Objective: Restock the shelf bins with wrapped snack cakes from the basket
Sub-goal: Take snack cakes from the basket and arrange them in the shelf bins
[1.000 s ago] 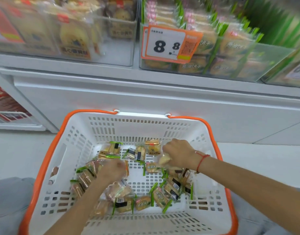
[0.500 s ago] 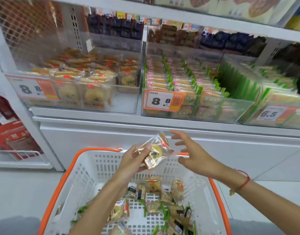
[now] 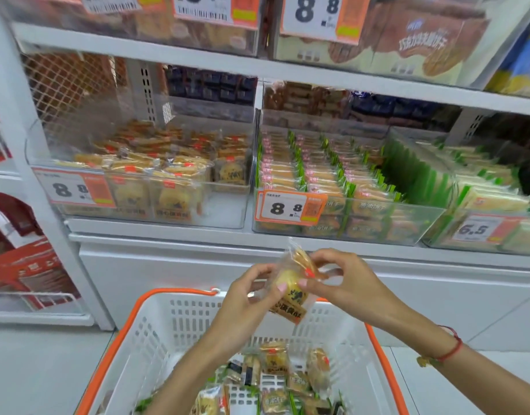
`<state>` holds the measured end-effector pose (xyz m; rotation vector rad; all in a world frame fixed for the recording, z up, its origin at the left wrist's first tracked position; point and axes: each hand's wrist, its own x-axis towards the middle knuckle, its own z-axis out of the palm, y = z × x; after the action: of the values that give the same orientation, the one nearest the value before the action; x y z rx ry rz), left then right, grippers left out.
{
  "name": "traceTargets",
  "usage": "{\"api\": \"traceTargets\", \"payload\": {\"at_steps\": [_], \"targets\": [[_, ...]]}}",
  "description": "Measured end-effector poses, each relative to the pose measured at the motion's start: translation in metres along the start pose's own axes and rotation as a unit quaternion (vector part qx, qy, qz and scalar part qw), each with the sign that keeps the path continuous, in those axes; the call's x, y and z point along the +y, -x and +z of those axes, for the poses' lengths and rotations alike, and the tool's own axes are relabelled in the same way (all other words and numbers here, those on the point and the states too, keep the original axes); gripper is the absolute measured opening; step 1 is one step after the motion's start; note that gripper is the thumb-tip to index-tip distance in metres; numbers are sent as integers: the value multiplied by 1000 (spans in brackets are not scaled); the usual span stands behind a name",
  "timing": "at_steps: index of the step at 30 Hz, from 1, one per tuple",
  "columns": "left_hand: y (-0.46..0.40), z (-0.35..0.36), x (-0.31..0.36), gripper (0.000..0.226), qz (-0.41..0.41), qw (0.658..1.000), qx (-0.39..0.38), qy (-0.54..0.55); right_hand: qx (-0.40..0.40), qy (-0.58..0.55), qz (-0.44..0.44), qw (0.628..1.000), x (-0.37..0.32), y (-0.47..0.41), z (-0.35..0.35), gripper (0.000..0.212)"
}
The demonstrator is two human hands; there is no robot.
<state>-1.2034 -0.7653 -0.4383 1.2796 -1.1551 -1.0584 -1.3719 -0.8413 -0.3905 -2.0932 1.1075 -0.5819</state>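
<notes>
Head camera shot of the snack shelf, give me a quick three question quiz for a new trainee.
1. True or false: both hands hold the same wrapped snack cake above the basket.
2. Which bin holds cakes whose wrapper looks like the held one's?
A. the left clear bin with orange-tagged round cakes
B. the middle bin with green-edged packs
C. the right bin tagged 6.5
3. Fill in: the price tag on the middle bin reads 8 point ___.

Key
1. True: the left hand and right hand both pinch it with their fingers.
2. A
3. 8
</notes>
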Motion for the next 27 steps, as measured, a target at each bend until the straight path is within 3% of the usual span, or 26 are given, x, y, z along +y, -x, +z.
{"api": "traceTargets", "payload": {"at_steps": [4,8,11,13,17,22,27], "targets": [[-7,-29,27,33,72,997,16,-10,5,6,-85,996,-34,-16,-6,26],[-30,-76,63,24,164,970,177,4,118,121,-247,954,-73,-41,-7,23],[-67,-132,78,16,235,903,282,-224,213,194,-341,895,-105,-69,-8,23],[-91,-160,82,23,225,843,262,-413,249,238,-361,867,-122,-88,-6,25],[-118,-180,83,37,149,779,158,-589,248,335,-341,842,-144,-136,1,24],[-123,-185,80,43,86,768,148,-618,155,396,-204,882,-170,-177,13,25],[-127,-185,80,41,69,773,134,-616,72,504,-112,853,-195,-191,26,13]]}}
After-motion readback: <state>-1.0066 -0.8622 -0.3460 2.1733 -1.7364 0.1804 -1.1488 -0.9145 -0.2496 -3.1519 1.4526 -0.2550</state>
